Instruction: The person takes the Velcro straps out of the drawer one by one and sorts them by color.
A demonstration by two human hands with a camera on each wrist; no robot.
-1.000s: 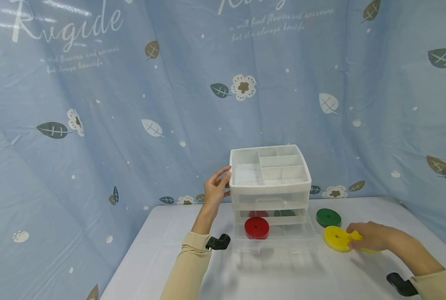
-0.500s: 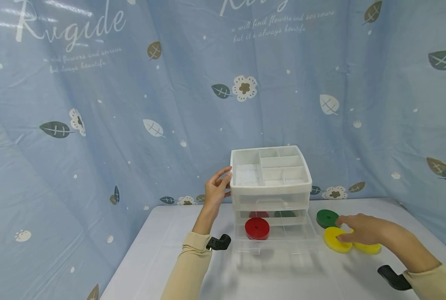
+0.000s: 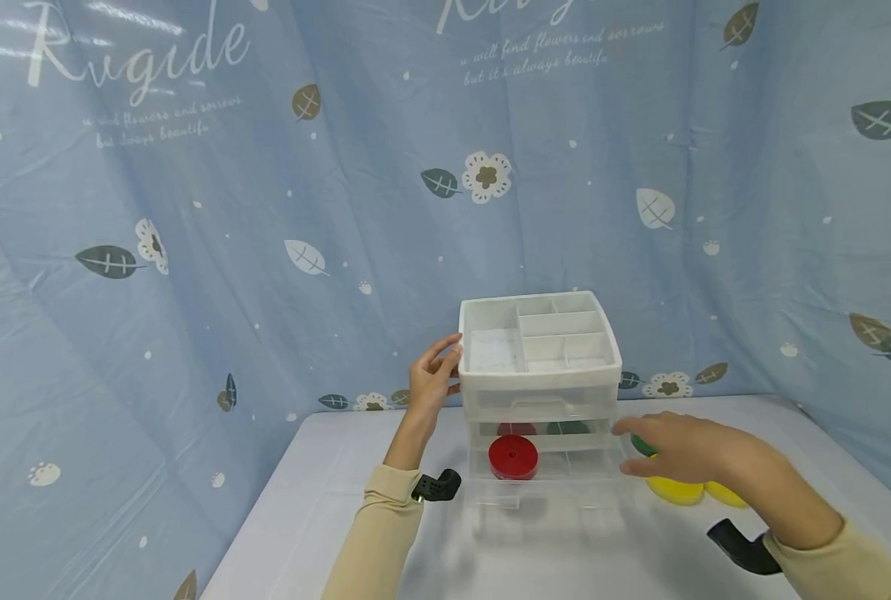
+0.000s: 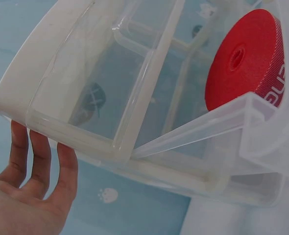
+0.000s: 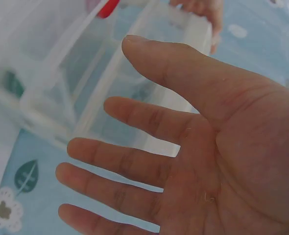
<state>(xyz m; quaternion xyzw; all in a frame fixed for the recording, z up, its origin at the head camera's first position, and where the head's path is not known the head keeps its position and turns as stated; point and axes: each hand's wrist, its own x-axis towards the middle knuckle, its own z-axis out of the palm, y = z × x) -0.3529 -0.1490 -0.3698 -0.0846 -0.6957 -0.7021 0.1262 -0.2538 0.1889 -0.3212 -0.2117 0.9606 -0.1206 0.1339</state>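
A white drawer unit (image 3: 538,379) with a divided top tray stands on the table. My left hand (image 3: 430,379) touches its left side, fingers extended against the wall, as the left wrist view shows. A clear drawer (image 3: 576,464) is pulled out at the front, with a red tape roll (image 3: 513,457) in it; lettering on the roll's edge shows in the left wrist view. By the drawer's right side hovers my right hand (image 3: 685,450), fingers spread and palm bare in the right wrist view. It partly hides a green roll (image 3: 643,446) and two yellow rolls, a nearer one (image 3: 673,492) and another (image 3: 726,494).
Through the unit's front, a further red roll (image 3: 516,429) and a green roll (image 3: 568,427) show inside. A blue patterned curtain (image 3: 370,183) hangs behind the white table (image 3: 325,483). Black wrist cameras sit on the left sleeve (image 3: 439,485) and right sleeve (image 3: 745,550).
My right hand has moved left from the yellow rolls, past the green roll, to the drawer's right side. The yellow rolls stay on the table. My left hand has not moved.
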